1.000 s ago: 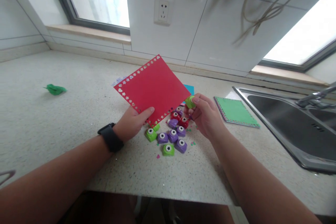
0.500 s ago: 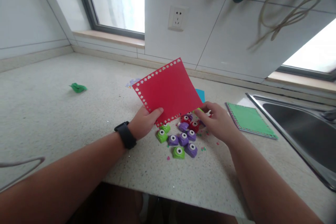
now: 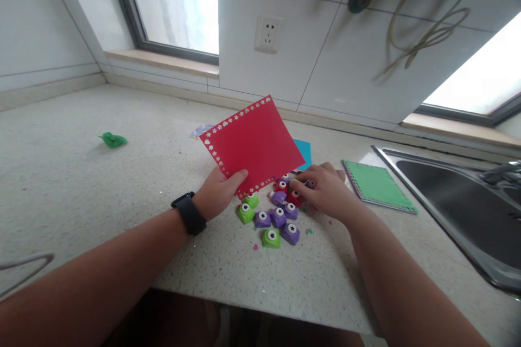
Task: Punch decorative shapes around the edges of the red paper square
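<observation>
My left hand (image 3: 217, 191) pinches a sheet of red paper (image 3: 256, 143) by its lower left edge, thumb on top. Small hearts, stars and flowers are cut out along the paper's upper, left and lower edges. My right hand (image 3: 328, 187) is off the paper's right corner, low over the craft punches. A light green craft punch (image 3: 297, 181) shows at its thumb and fingertips, mostly covered by the hand. Beneath and in front of the paper stand several purple craft punches (image 3: 279, 217), green ones (image 3: 271, 237) and red ones (image 3: 294, 197).
A stack of green paper (image 3: 378, 184) with punched edges lies beside the steel sink (image 3: 443, 211). Blue paper (image 3: 303, 153) lies behind the red sheet. A crumpled green scrap (image 3: 113, 140) is at the left. Small paper bits (image 3: 255, 247) dot the counter.
My right hand has moved from the red paper's right corner down toward the punches, with the green punch at its fingers. My left hand still holds the paper. The view has shifted slightly.
</observation>
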A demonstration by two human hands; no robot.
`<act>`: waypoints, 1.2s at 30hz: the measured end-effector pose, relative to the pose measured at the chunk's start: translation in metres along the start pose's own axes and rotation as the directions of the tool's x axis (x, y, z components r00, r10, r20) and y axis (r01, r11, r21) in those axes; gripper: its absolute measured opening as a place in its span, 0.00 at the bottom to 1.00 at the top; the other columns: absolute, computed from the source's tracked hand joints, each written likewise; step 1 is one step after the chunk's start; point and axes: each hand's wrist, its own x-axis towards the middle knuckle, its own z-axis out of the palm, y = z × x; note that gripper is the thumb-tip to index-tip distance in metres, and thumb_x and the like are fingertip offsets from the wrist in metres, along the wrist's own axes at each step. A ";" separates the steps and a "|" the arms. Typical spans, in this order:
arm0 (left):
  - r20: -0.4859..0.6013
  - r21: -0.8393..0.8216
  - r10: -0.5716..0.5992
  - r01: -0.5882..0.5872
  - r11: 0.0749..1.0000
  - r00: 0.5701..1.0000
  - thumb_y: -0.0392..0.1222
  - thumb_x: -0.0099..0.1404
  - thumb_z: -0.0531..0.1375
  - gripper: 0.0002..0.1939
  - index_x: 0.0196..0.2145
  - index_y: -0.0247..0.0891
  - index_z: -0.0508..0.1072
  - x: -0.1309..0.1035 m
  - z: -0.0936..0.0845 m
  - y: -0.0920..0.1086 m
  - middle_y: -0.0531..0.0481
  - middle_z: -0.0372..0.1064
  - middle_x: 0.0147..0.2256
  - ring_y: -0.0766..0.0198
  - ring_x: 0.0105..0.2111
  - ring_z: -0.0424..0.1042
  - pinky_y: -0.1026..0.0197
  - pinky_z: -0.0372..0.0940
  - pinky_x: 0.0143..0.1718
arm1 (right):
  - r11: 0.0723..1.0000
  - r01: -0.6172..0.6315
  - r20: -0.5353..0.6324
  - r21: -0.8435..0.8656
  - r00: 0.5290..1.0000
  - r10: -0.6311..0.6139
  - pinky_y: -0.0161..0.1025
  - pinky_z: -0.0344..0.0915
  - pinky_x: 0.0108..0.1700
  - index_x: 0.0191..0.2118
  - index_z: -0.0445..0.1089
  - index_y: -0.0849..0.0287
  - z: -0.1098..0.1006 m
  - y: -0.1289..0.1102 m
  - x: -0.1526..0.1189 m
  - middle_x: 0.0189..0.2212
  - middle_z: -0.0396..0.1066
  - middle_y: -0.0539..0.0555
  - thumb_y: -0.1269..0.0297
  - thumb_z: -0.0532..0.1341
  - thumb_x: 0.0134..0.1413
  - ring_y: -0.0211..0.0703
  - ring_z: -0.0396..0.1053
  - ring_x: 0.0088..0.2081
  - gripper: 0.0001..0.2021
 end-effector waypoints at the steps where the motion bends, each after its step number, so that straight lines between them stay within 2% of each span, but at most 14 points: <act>1: -0.002 0.000 -0.004 0.004 1.000 1.000 0.51 0.66 0.62 0.20 0.52 0.41 0.77 0.000 0.000 0.000 0.44 0.79 0.50 0.50 0.56 0.73 0.45 0.62 0.63 | 1.000 -0.004 0.025 -0.029 1.000 0.005 0.54 0.57 0.46 0.33 0.82 0.52 0.000 0.000 0.000 0.34 0.75 0.61 0.47 0.57 0.64 0.58 0.66 0.43 0.20; 5: 0.018 -0.026 0.007 -0.006 1.000 1.000 0.51 0.66 0.62 0.23 0.56 0.41 0.75 0.001 -0.001 -0.003 0.44 0.78 0.52 0.49 0.56 0.73 0.44 0.62 0.63 | 0.998 0.010 0.095 -0.066 0.995 -0.004 0.55 0.57 0.49 0.37 0.83 0.51 -0.003 -0.001 0.000 0.36 0.76 0.60 0.49 0.56 0.67 0.57 0.67 0.45 0.20; 10: 0.043 -0.039 0.054 -0.053 0.998 0.998 0.50 0.67 0.61 0.19 0.52 0.42 0.79 0.002 -0.001 -0.006 0.46 0.76 0.55 0.50 0.58 0.71 0.47 0.60 0.65 | 0.997 0.071 0.146 -0.012 0.987 -0.068 0.54 0.58 0.52 0.39 0.83 0.51 -0.004 0.000 0.000 0.41 0.77 0.59 0.50 0.54 0.69 0.56 0.66 0.48 0.20; 13: 0.038 -0.058 0.043 -0.041 0.997 0.998 0.50 0.67 0.62 0.17 0.49 0.42 0.80 0.002 0.000 -0.005 0.46 0.77 0.54 0.50 0.57 0.72 0.47 0.61 0.64 | 0.993 0.115 0.169 -0.007 0.979 -0.112 0.55 0.57 0.53 0.39 0.82 0.50 -0.004 -0.001 -0.001 0.42 0.77 0.58 0.51 0.53 0.70 0.56 0.66 0.48 0.20; 17: 0.004 -0.117 -0.009 0.010 0.993 1.000 0.48 0.66 0.63 0.15 0.47 0.42 0.80 0.001 0.001 -0.006 0.47 0.79 0.49 0.53 0.50 0.76 0.50 0.67 0.58 | 0.990 0.144 0.197 -0.009 0.970 -0.140 0.57 0.55 0.52 0.38 0.81 0.50 -0.006 -0.004 -0.002 0.42 0.77 0.57 0.52 0.51 0.71 0.56 0.65 0.47 0.21; 20: -0.046 -0.182 -0.081 0.072 0.981 0.996 0.47 0.65 0.64 0.13 0.46 0.43 0.79 0.002 0.001 -0.009 0.49 0.80 0.44 0.58 0.41 0.78 0.56 0.73 0.46 | 0.988 0.155 0.205 -0.007 0.967 -0.150 0.57 0.55 0.52 0.40 0.80 0.52 -0.007 -0.004 -0.003 0.44 0.77 0.57 0.56 0.49 0.72 0.57 0.65 0.48 0.21; 22: -0.091 -0.218 -0.151 0.128 0.967 0.984 0.46 0.63 0.65 0.14 0.46 0.42 0.78 0.004 0.001 -0.012 0.51 0.80 0.40 0.63 0.32 0.77 0.62 0.73 0.33 | 0.989 0.144 0.180 -0.009 0.974 -0.140 0.56 0.56 0.51 0.41 0.79 0.53 -0.008 -0.002 -0.003 0.44 0.77 0.58 0.59 0.49 0.72 0.57 0.66 0.48 0.20; 25: -0.150 -0.256 -0.203 0.161 0.953 0.968 0.47 0.61 0.66 0.12 0.41 0.40 0.76 0.007 0.001 -0.015 0.55 0.75 0.30 0.70 0.21 0.68 0.69 0.62 0.19 | 0.998 0.051 0.062 -0.024 0.997 -0.050 0.56 0.57 0.50 0.41 0.78 0.54 -0.008 0.006 0.000 0.40 0.78 0.58 0.60 0.49 0.72 0.57 0.68 0.47 0.20; 28: -0.189 -0.286 -0.214 0.154 0.946 0.958 0.48 0.58 0.68 0.12 0.33 0.39 0.72 0.009 0.001 -0.014 0.60 0.65 0.20 0.72 0.16 0.59 0.71 0.54 0.15 | 0.998 -0.055 -0.123 0.028 0.991 0.058 0.54 0.61 0.49 0.47 0.77 0.56 -0.005 0.018 0.004 0.40 0.79 0.58 0.62 0.53 0.69 0.56 0.72 0.44 0.15; 30: -0.211 -0.299 -0.218 0.150 0.942 0.953 0.48 0.57 0.68 0.13 0.31 0.39 0.70 0.009 0.001 -0.011 0.61 0.62 0.19 0.73 0.15 0.58 0.71 0.53 0.15 | 0.992 -0.061 -0.220 0.111 0.972 0.084 0.51 0.64 0.49 0.51 0.75 0.56 -0.001 0.023 0.007 0.39 0.80 0.57 0.65 0.54 0.68 0.53 0.73 0.43 0.14; 33: -0.215 -0.316 -0.213 0.138 0.939 0.953 0.47 0.57 0.68 0.13 0.32 0.40 0.69 0.009 0.003 -0.007 0.62 0.62 0.19 0.73 0.15 0.56 0.71 0.51 0.14 | 0.982 0.001 -0.284 0.189 0.957 0.053 0.50 0.65 0.52 0.55 0.72 0.57 0.002 0.020 0.008 0.45 0.79 0.58 0.66 0.54 0.68 0.52 0.73 0.47 0.15; 34: -0.214 -0.317 -0.207 0.133 0.939 0.955 0.46 0.57 0.68 0.12 0.32 0.40 0.69 0.008 0.003 -0.006 0.62 0.61 0.19 0.73 0.15 0.56 0.71 0.51 0.14 | 0.983 0.051 -0.268 0.177 0.963 -0.001 0.50 0.64 0.54 0.55 0.72 0.57 0.001 0.016 0.008 0.48 0.77 0.58 0.66 0.55 0.68 0.52 0.72 0.50 0.15; 36: -0.217 -0.316 -0.200 0.125 0.941 0.955 0.45 0.57 0.67 0.12 0.33 0.40 0.69 0.008 0.003 -0.004 0.62 0.61 0.20 0.73 0.15 0.56 0.71 0.51 0.13 | 0.975 0.161 -0.167 0.156 0.977 -0.135 0.51 0.64 0.55 0.53 0.74 0.56 -0.002 0.005 0.006 0.48 0.77 0.58 0.63 0.57 0.68 0.52 0.71 0.50 0.13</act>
